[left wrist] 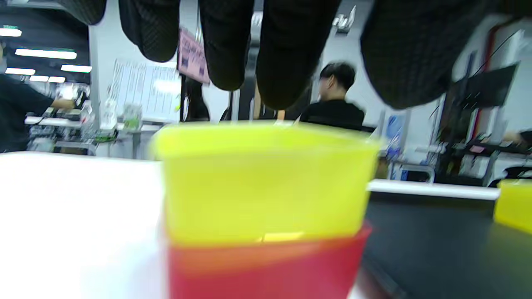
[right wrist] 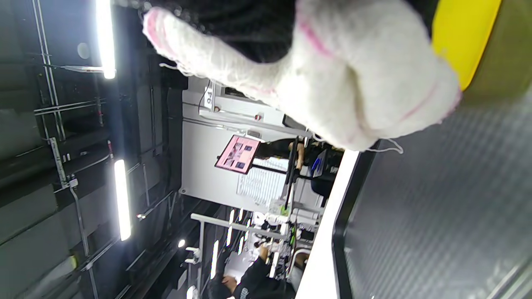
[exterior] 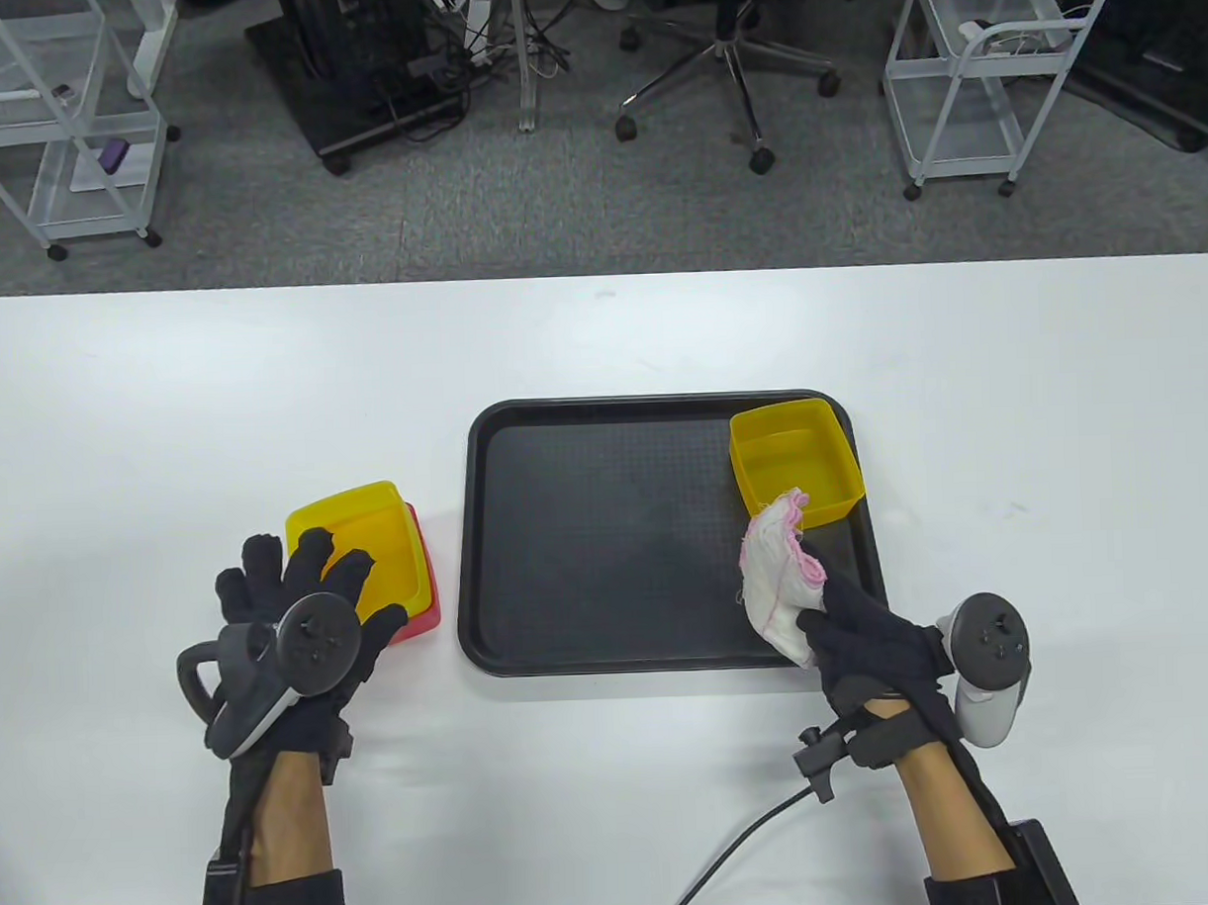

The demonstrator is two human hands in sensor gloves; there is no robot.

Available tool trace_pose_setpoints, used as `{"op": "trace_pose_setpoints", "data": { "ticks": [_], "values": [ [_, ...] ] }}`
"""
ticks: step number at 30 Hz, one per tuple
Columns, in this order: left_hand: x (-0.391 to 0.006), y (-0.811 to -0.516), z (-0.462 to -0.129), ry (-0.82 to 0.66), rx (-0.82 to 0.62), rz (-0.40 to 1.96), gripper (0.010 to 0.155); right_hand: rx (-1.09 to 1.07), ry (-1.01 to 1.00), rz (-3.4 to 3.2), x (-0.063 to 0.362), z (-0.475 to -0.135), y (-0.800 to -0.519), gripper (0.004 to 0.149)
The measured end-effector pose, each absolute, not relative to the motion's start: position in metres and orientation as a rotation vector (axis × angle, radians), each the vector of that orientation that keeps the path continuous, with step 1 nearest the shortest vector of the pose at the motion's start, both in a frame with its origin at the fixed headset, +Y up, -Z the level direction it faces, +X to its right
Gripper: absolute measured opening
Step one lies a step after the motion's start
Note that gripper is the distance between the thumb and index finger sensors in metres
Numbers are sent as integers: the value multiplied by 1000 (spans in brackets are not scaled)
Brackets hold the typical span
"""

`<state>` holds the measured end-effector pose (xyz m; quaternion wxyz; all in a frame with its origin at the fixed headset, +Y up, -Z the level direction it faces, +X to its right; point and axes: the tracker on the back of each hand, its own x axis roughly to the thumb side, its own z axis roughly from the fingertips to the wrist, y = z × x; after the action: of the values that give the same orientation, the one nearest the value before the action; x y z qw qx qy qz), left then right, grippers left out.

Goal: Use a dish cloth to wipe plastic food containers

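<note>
A yellow container [exterior: 375,550] is nested in a red container [exterior: 426,592] on the table left of the black tray [exterior: 607,532]; the stack also shows in the left wrist view [left wrist: 266,182]. My left hand [exterior: 307,596] hovers over its near side with fingers [left wrist: 291,45] spread, not gripping it. A second yellow container [exterior: 797,456] stands in the tray's far right corner. My right hand [exterior: 858,632] holds a bunched white dish cloth with pink edging [exterior: 779,585], [right wrist: 353,83], just in front of that container.
The tray lies mid-table, its floor [exterior: 607,551] bare apart from the yellow container. Beyond the table's far edge stand an office chair [exterior: 729,62] and white wire carts [exterior: 986,63].
</note>
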<state>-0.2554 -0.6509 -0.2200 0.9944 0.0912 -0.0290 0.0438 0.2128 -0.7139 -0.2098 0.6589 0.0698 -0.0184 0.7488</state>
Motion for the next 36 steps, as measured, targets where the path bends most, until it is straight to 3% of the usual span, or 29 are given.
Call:
{"op": "trace_pose_setpoints", "data": {
  "ticks": [3,9,15,20,26,27,30,36],
  "values": [
    [-203,-642,-220,-176,247,57,72,73,-85,1753,226,-211,-713,51],
    [-60,-641,-247,-450,155,-18,74,-76,-158,1867,252,-211,-715,51],
    [52,-679,-294,-495,9,-91,76,-179,-166,1836,265,-207,-730,51],
    [84,-716,-320,-446,-62,-129,78,-184,-159,1841,265,-207,-733,51],
    [91,-735,-340,-419,-125,-109,71,-210,-155,1803,265,-211,-737,51],
    [92,-737,-341,-411,-126,-108,68,-213,-153,1802,265,-211,-737,51],
    [95,-736,-342,-405,-43,-140,41,-216,-156,1807,265,-211,-737,51],
    [83,-719,-321,-513,49,-194,38,-222,-204,1768,268,-209,-735,51]
  ]
}}
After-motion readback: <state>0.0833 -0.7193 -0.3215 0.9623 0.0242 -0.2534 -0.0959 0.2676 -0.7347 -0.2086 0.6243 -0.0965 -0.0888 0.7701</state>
